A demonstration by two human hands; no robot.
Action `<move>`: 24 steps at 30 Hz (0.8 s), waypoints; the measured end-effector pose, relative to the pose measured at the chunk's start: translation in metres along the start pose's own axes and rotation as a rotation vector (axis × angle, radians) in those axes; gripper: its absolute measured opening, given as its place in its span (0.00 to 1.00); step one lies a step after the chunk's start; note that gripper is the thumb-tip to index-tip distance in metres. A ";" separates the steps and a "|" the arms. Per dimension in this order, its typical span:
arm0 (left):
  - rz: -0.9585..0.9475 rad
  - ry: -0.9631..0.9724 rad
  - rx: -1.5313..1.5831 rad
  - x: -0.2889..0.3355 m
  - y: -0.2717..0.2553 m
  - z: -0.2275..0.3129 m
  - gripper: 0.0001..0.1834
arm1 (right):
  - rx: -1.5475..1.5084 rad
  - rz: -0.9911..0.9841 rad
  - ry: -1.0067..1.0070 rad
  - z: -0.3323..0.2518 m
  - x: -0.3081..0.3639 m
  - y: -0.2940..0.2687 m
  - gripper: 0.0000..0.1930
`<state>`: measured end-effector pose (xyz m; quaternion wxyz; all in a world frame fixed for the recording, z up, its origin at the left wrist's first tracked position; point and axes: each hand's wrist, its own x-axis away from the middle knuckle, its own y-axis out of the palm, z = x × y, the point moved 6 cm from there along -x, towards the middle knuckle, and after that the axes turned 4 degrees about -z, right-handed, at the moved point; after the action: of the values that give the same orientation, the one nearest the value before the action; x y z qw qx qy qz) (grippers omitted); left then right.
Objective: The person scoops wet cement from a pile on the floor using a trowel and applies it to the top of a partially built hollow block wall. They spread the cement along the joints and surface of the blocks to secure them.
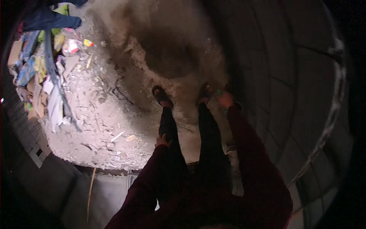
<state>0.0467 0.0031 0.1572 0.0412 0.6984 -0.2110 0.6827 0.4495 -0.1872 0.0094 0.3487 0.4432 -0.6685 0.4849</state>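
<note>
My left hand (pixel 163 141) rests on my left leg around the knee, its fingers apart and with nothing in them. My right hand (pixel 225 100) is reached forward beside my right foot, near the foot of the wall. Its fingers are closed around something small with a greenish tint, too dark and small to name. My feet, in dark sandals (pixel 163 96), stand apart on the dirt ground (pixel 95 126). A dark damp-looking patch (pixel 167 53) lies ahead of them.
A heap of mixed rubbish (pixel 38 76), with cloth, plastic wrappers and cardboard, lies at the far left. A dark block wall (pixel 274 84) rises close on my right. Behind me, a thin stick (pixel 90 194) leans below the ground's broken edge.
</note>
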 end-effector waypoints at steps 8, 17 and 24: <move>-0.039 -0.086 0.064 -0.111 0.044 -0.047 0.56 | 0.799 0.433 -0.562 -0.107 -0.263 -0.019 0.14; -0.162 -0.170 0.170 -0.133 0.041 -0.052 0.62 | 0.505 0.060 -0.271 -0.215 -0.315 0.071 0.17; -0.198 -0.208 0.133 -0.133 0.025 -0.051 0.62 | 0.270 0.247 -0.329 -0.123 -0.188 0.089 0.22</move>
<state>-0.0067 0.0295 0.0255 0.0400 0.7838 -0.0988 0.6117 0.4395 -0.0091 -0.1536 0.1108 0.4738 -0.6947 0.5298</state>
